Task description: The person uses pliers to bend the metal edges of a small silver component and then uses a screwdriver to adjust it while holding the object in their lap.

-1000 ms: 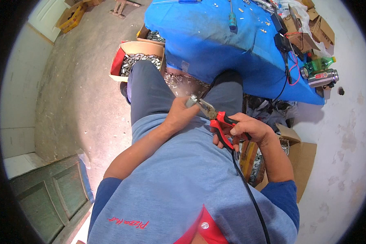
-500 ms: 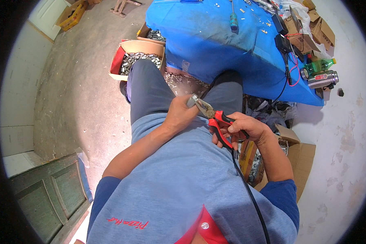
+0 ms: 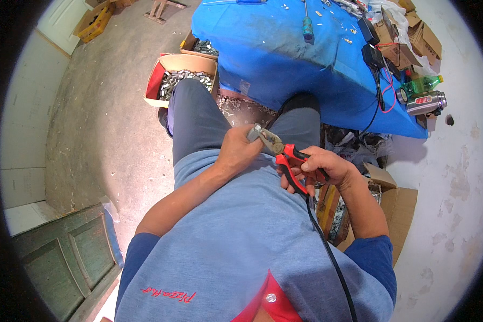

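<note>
My left hand (image 3: 238,150) is closed around a small silvery metal piece (image 3: 254,133), whose end sticks out above the fingers over my lap. In my right hand (image 3: 327,169) is a pair of pliers (image 3: 287,159) with red and black handles. Its jaws point up and left and meet the top of the metal piece; whether they bite on it I cannot tell. The handles stand apart, with my thumb on one and my fingers about the other. Most of the metal piece is hidden inside my left hand.
Beyond my knees stands a table under a blue cloth (image 3: 273,70), bearing a screwdriver (image 3: 307,29), a green bottle (image 3: 423,85) and a steel flask (image 3: 426,103). A cardboard box (image 3: 154,86) of small metal pieces is by my left knee. An open carton (image 3: 400,214) sits at my right. A black cable (image 3: 333,257) crosses my shirt.
Almost nothing differs. The hands, pliers and metal piece keep nearly the same place, and the view has shifted very slightly.
</note>
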The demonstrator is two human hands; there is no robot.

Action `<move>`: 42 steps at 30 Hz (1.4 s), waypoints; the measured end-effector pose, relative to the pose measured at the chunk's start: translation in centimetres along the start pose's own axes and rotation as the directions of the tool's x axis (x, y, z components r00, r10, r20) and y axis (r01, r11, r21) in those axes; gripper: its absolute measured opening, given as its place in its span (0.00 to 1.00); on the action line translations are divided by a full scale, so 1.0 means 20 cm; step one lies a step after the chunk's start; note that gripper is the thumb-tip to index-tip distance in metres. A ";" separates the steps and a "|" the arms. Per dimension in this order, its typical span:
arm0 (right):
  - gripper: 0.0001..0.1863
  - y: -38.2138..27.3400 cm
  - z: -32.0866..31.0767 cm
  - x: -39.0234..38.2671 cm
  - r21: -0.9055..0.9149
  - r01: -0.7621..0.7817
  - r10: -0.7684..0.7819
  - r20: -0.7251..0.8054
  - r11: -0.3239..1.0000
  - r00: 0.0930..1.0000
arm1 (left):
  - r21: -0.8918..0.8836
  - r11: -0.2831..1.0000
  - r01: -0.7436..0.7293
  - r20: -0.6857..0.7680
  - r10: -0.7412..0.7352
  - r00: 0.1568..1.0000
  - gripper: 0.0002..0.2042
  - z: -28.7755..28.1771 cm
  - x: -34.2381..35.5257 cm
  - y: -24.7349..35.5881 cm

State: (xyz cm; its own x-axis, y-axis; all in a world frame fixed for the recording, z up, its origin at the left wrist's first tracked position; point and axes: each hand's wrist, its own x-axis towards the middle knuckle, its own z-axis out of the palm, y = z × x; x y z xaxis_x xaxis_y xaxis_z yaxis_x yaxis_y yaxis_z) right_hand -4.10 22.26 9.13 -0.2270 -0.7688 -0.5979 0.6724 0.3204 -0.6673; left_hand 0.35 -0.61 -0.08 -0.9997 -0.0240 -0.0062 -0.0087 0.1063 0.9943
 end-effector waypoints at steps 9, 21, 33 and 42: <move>0.28 -0.02 0.02 -0.03 -0.052 -0.003 0.004 0.015 0.999 1.000 | 0.116 0.990 -0.084 0.004 0.084 0.996 0.08 -0.01 -0.01 -0.01; 0.32 0.03 -0.03 -0.01 0.016 0.016 -0.017 0.079 1.000 0.997 | 0.074 0.996 -0.044 0.004 0.043 0.999 0.06 0.00 -0.01 -0.01; 0.34 0.07 -0.06 0.02 0.140 0.082 -0.084 0.010 0.987 0.996 | 0.130 0.988 -0.089 0.002 0.090 0.996 0.09 0.01 -0.02 0.02; 0.35 0.02 -0.02 -0.08 0.007 0.027 -0.027 0.055 1.000 0.998 | -0.004 1.000 0.007 0.010 -0.007 1.000 0.11 0.00 -0.01 -0.03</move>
State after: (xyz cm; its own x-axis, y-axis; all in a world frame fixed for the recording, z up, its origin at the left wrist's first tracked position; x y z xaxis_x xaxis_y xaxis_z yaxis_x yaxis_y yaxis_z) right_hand -3.70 23.87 9.69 -0.2059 -0.8065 -0.5542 0.6711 0.2958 -0.6798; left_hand 0.57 -0.71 -0.58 -0.9998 -0.0146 -0.0139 -0.0153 0.1025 0.9946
